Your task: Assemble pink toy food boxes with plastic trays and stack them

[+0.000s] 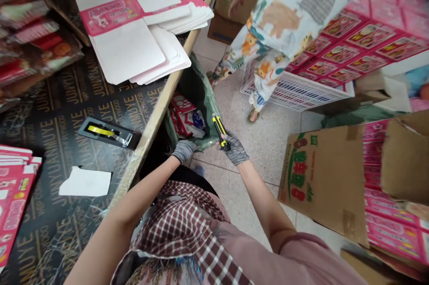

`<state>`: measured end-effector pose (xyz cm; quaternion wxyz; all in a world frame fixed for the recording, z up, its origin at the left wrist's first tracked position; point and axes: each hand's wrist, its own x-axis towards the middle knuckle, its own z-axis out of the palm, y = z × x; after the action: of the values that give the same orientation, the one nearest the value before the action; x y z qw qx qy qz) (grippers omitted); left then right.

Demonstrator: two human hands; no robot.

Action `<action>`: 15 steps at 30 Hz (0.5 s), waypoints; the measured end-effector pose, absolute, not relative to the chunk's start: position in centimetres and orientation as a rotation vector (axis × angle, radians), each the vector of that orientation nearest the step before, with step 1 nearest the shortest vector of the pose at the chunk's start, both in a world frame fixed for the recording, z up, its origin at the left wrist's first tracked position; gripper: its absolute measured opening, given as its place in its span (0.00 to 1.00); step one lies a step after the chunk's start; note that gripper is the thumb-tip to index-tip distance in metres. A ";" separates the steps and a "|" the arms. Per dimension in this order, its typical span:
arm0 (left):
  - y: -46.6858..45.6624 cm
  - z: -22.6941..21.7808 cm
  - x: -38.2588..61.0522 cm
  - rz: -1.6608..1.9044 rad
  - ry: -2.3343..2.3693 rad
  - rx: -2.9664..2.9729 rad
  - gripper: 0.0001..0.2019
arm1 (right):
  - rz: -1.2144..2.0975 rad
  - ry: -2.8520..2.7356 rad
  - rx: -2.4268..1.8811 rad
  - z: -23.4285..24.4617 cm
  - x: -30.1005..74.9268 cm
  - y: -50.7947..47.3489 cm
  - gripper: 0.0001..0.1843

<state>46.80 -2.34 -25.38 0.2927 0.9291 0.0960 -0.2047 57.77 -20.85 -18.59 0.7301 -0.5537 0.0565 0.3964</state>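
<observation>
My right hand (234, 147), in a grey knit glove, is shut on a yellow-and-black utility knife (220, 132) held upright above the rim of a green waste bag (197, 93). My left hand (183, 151), gloved the same way, curls over the bag's near rim. Pink-and-white printed scraps (182, 117) lie inside the bag. On the dark plywood table (53, 142) to my left, a second utility knife (109, 133) rests in a black holder, out of reach of both hands. Stacks of flat pink-and-white carton blanks (134, 30) lie beyond it.
A wooden table edge (157, 111) runs between the table and the bag. A co-worker in floral clothing (278, 21) stands at the upper right beside a white plastic crate (295, 90) of pink printed sheets. Cardboard boxes (321, 182) stand at the right on the tiled floor.
</observation>
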 end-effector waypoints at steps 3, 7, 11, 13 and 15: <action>-4.0 -25.3 44.1 -0.618 0.342 2.348 0.18 | 0.949 0.025 -1.140 -18.7 56.9 -21.1 0.28; -3.7 -24.2 42.4 -0.449 0.499 2.140 0.17 | 0.976 -0.040 -1.089 -18.2 56.1 -21.6 0.29; -2.4 -22.4 41.6 -0.123 0.671 1.822 0.18 | 1.027 -0.109 -1.128 -17.9 55.7 -21.6 0.37; -2.0 -21.3 41.0 -0.025 0.708 1.649 0.23 | 1.005 -0.135 -1.229 -18.1 55.3 -21.2 0.39; -1.8 -20.2 40.4 0.017 0.704 1.514 0.27 | 0.954 -0.147 -1.360 -18.6 54.8 -20.5 0.38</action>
<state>40.37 -1.78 -20.22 0.6715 0.6719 0.3123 0.0077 54.81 -20.53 -18.58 0.6720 -0.6039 -0.0653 0.4236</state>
